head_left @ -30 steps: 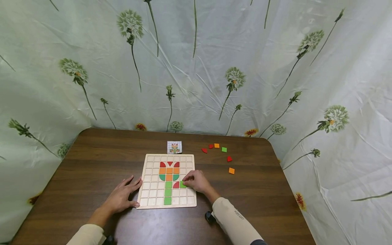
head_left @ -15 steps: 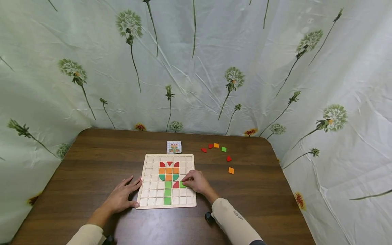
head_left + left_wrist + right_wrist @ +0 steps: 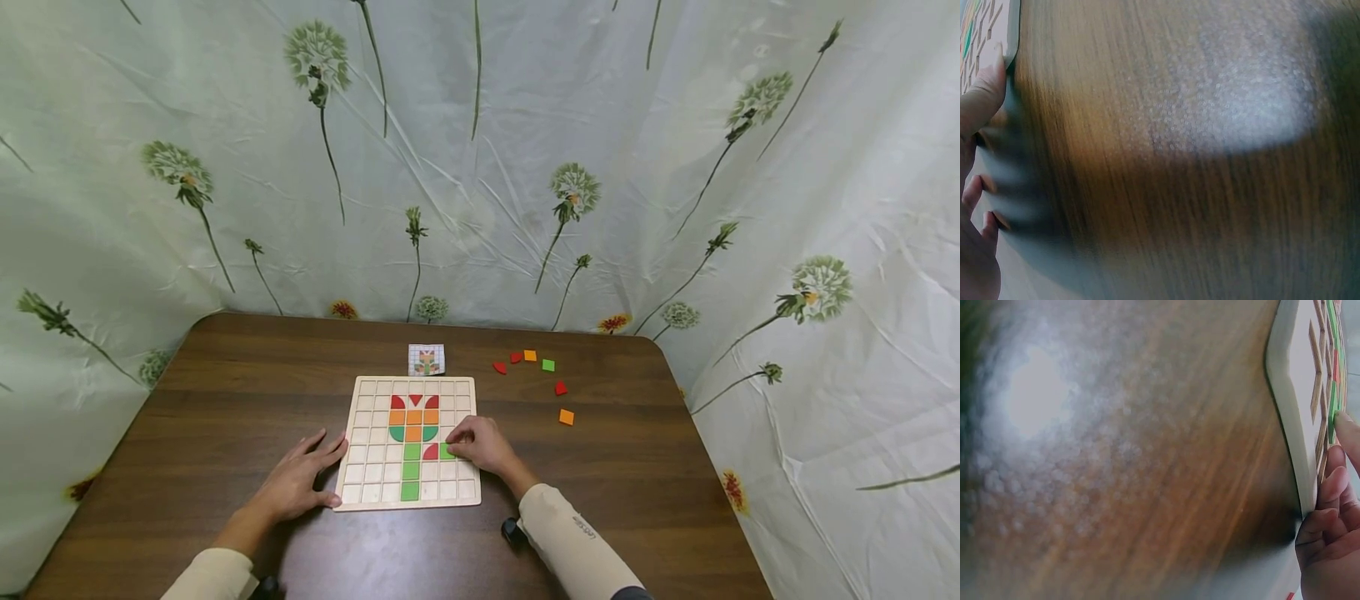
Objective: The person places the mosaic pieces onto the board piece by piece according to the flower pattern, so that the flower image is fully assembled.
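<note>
On the table lies a pale wooden grid board [image 3: 371, 475] bearing a flower pattern of red, orange and green pieces. The left hand [image 3: 300, 479] rests at its left side, fingers spread, the index fingertip at the edge and the thumb on the near left corner; the left wrist view shows that thumb [image 3: 985, 94] on the rim. At the board's right part, the right hand [image 3: 483, 446] has its thumb and index finger pinched at a light green square [image 3: 446, 452], right of a red quarter-round piece [image 3: 431, 452]. The fingers cover part of the square.
A small printed pattern card [image 3: 426, 360] lies just beyond the board. Loose pieces are scattered to the back right: red ones [image 3: 561, 388], a green square [image 3: 548, 365] and orange squares [image 3: 566, 417]. A flowered curtain [image 3: 480, 192] hangs behind the table [image 3: 615, 458].
</note>
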Tool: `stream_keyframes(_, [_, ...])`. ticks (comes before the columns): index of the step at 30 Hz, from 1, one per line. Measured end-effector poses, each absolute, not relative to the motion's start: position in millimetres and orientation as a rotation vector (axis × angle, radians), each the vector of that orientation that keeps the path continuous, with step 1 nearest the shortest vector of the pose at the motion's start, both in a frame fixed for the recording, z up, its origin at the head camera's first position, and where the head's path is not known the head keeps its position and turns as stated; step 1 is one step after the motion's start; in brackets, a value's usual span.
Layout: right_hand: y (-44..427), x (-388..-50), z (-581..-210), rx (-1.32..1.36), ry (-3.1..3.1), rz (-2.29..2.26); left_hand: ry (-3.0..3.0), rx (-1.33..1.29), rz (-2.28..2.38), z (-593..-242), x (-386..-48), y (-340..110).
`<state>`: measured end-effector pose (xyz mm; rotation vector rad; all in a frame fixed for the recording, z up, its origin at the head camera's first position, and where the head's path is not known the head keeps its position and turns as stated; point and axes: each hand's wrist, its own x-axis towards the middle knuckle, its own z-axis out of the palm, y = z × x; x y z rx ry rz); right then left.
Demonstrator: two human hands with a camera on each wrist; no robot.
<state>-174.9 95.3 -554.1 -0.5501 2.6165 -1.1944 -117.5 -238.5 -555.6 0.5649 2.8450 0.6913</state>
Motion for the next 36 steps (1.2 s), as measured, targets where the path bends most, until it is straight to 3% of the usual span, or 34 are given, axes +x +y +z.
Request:
stream_keyframes(10, [117.9, -180.7, -551.6, -0.508, 2.602, -1.336, 2.849, 0.559, 0.683, -556.8, -118.8, -238.1])
stream_keyframes(23, [185.2, -216.9, -554.5, -0.126, 2.859, -1.426, 2.845, 0.566, 0.683, -555.8, -118.9, -240.1])
stream_keyframes(36, [164.9, -269.9, -548.5, -0.007, 2.808, -1.362, 2.863, 0.604, 0.696, -554.8, -118.0, -238.8])
